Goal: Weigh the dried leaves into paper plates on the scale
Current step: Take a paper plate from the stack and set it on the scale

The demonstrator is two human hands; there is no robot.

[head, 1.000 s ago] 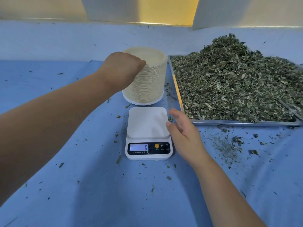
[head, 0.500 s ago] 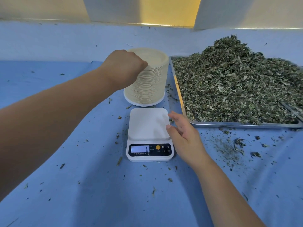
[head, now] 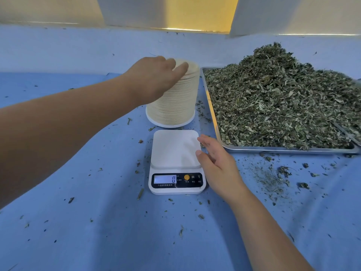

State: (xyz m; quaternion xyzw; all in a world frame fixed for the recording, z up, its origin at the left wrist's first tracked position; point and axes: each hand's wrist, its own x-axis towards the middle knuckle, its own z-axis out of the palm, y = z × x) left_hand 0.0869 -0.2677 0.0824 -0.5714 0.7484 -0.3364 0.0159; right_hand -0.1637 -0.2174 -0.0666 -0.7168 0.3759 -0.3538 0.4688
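The left hand point(head: 154, 79) reaches over the plates point(head: 172, 106), its fingers point(head: 180, 66) stretched across the top rim; blur hides whether they pinch one. Best to peel off a single plate with the fingertips and check that none clings beneath. The right hand point(head: 218, 167), fingers loose and empty, sits at the scale point(head: 175, 149), which lies just left of them and reads zero; it should draw clear before weighing. The leaves point(head: 283, 98) lie heaped to their right.

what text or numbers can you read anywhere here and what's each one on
"0": on the lit display of the scale.
"M" and "T": beside the orange button on its black panel.
Small print under the display and buttons: too small to read.
Nothing else bears text.
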